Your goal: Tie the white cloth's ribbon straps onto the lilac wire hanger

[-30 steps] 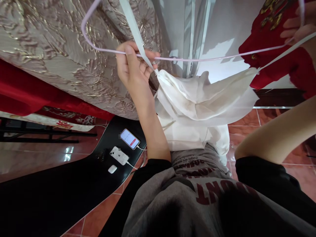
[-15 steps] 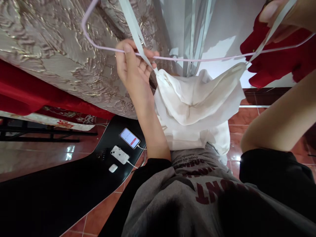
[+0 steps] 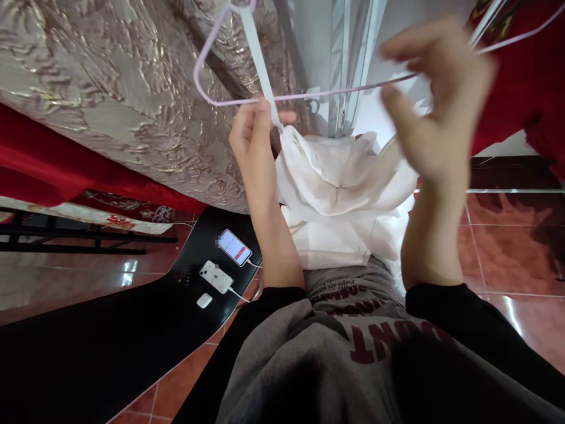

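A pale pink hanger spans the top of the view. From it a white garment hangs by its straps in front of my body. My left hand has its thumb and fingers closed on the garment's left strap, just at the hanger's bottom bar. Blurred by motion, my right hand is raised by the right part of that bar, thumb and fingers apart with nothing seen between them. It covers part of the bar and the garment's right corner. Another stretch of white strap shows above it.
Beige textured fabric hangs on the left, and red cloth on the right. On a black bench lie a phone with a lit screen, a white phone and a small white case. Red tiles cover the floor.
My right hand has come down and inward from the upper right, away from the right strap, and its fingers have spread. The hanger has shifted right and tilted; my left hand moved slightly right.
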`<state>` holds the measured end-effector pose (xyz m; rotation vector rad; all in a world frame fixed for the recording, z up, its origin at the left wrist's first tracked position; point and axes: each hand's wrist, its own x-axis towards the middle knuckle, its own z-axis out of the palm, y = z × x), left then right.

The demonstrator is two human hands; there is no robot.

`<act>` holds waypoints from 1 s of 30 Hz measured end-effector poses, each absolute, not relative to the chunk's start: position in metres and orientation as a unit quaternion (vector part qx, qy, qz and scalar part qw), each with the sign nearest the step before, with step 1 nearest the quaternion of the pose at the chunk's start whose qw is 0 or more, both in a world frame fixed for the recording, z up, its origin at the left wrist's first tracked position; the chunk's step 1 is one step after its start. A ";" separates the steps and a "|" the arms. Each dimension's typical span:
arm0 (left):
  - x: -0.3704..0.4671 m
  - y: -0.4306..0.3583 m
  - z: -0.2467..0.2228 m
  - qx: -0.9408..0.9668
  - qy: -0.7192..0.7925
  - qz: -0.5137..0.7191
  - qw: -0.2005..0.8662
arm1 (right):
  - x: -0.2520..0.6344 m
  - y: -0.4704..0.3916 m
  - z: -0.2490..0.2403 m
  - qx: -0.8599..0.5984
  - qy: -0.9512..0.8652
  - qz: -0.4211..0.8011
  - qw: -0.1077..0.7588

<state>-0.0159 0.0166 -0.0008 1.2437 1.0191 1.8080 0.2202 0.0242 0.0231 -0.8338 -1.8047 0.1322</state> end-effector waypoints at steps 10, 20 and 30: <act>-0.019 -0.024 0.066 0.480 0.299 0.693 0.448 | 0.195 0.023 -0.026 -0.415 -0.675 0.020 0.610; -0.032 0.010 0.048 0.233 0.350 0.837 0.350 | 0.206 0.015 -0.019 -0.434 -0.697 0.037 0.570; 0.006 0.011 0.023 0.353 0.375 0.723 0.461 | 0.195 0.004 -0.011 -0.403 -0.700 0.036 0.588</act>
